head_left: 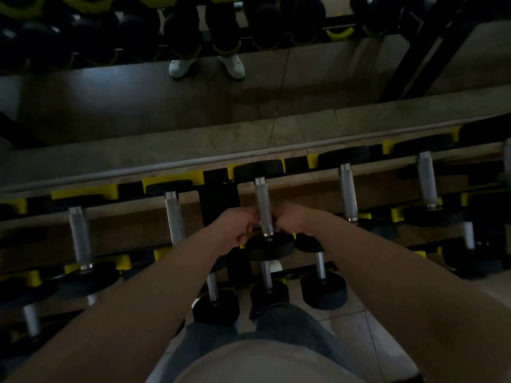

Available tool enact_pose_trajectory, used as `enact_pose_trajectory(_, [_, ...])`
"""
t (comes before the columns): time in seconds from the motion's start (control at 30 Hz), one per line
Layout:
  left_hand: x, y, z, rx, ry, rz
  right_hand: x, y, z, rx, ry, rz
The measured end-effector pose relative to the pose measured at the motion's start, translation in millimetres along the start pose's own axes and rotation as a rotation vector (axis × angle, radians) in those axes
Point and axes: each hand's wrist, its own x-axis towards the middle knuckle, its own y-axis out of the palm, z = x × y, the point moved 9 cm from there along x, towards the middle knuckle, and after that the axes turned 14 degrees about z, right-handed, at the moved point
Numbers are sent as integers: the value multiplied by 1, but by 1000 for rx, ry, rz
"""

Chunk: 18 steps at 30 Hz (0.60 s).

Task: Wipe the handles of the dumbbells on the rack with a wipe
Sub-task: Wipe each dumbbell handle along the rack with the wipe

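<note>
A person's left hand (235,230) and right hand (293,221) are curling at 9 and 3 o'clock of the near end of a dumbbell handle (262,203), which is lying on the rack (218,201). Dim light is making it impossible to tell whether they are pinching a wipe. Neighbouring dumbbells (78,237) are flanking it, with white shoes (179,66) at 12 o'clock.

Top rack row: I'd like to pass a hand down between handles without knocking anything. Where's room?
Open gaps: between far-left handle and second handle; between fourth handle and fifth handle. Crowded: centre handle, where left hand and right hand meet, post beside it.
</note>
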Motion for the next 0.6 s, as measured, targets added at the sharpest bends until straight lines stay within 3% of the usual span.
enact_pose_trajectory(0.07, [0,1,1,4,2,12,7,-10,-5,229,-49,-57])
enact_pose_trajectory(0.13, [-2,1,0,-11,9,13,17,-31,-9,704,-148,-194])
enact_pose_trajectory(0.2, [-3,1,-1,-17,16,14,19,-46,-1,966,-260,-261])
enact_pose_trajectory(0.27, [-2,0,-1,-6,5,-1,14,-50,3,803,-248,-274])
enact_pose_trajectory(0.33, [-1,0,0,8,-2,-7,7,-31,0,432,-125,-134])
enact_pose_trajectory(0.4, [1,2,0,12,-8,-16,1,-6,-10,242,-27,30])
enact_pose_trajectory(0.5, [2,3,1,9,-19,-27,-2,-9,-9,300,-52,-31])
enact_pose_trajectory(0.6, [0,2,2,-3,-28,-36,-2,-38,-6,796,-193,-304])
